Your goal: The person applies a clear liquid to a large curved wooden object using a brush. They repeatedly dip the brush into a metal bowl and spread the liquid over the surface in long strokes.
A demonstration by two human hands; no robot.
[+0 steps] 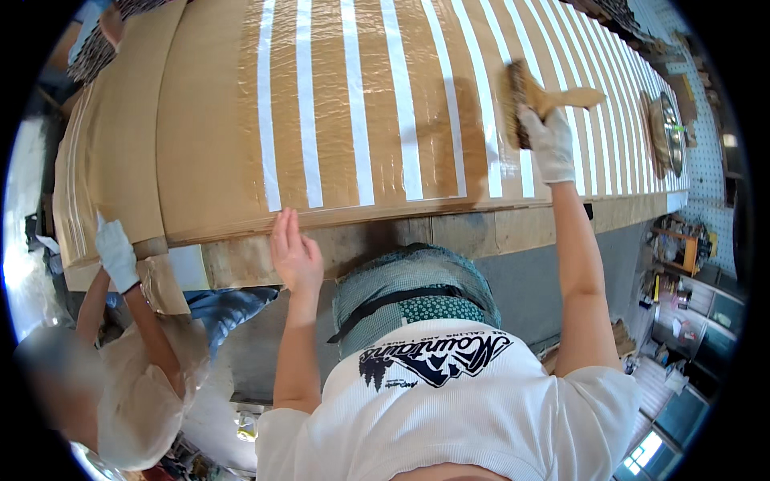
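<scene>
Brown paper sheets (200,136) lie over a long workbench. A row of white strips (357,120) crosses them, and the paper around the strips looks wet and glossy. In my right hand (552,148), which wears a white glove, is a wide flat brush (539,94) with a wooden handle pointing right. Its dark bristles are at the strips, right of the middle. My left hand (298,255) is bare, its fingers stretched out at the near edge of the paper, below the leftmost strips. Nothing shows in it.
At the left, a co-worker's gloved hand (118,252) is on the near paper edge. A metal bowl (672,135) sits toward the bench's right end. The bench's wooden front edge (465,232) runs before my waist. Cluttered shelves (678,248) stand at the right.
</scene>
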